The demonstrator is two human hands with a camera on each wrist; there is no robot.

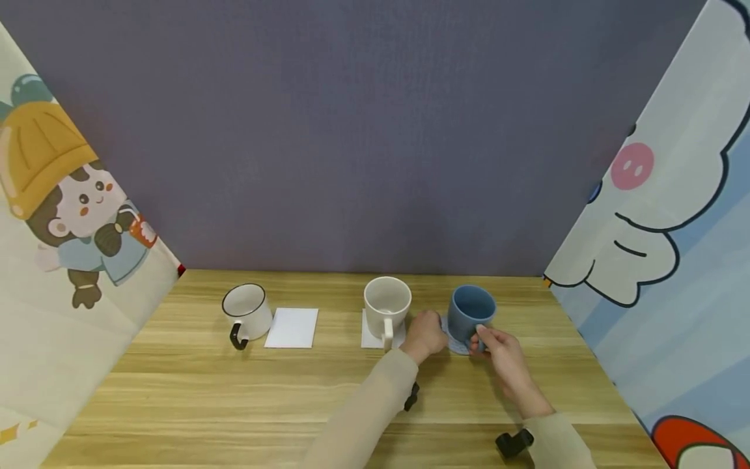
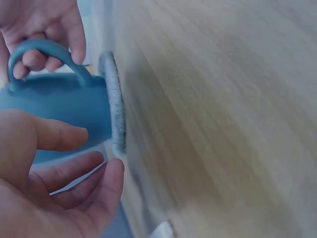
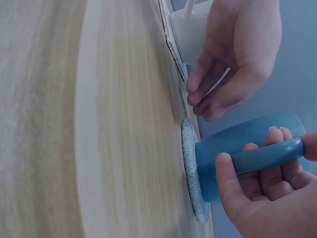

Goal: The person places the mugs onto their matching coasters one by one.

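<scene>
A blue mug [image 1: 471, 314] stands upright on a round woven coaster [image 3: 190, 171] at the right of the table. My right hand [image 1: 505, 361] grips the mug's handle [image 2: 47, 48], its fingers curled through the loop. To the left of the mug is my left hand [image 1: 426, 335], bent loosely beside the coaster. Thumb and fingers of that hand stand apart with nothing between them, as the left wrist view shows. Close to its other side, a cream mug [image 1: 387, 301] sits on a white square coaster [image 1: 370, 340], handle toward me.
Farther left stands a white mug [image 1: 252, 318] with a black rim and handle, directly on the wooden table [image 1: 246, 397]. Beside it lies another white square coaster [image 1: 291, 327]. A grey panel [image 1: 363, 143] rises at the back, and patterned panels flank both sides.
</scene>
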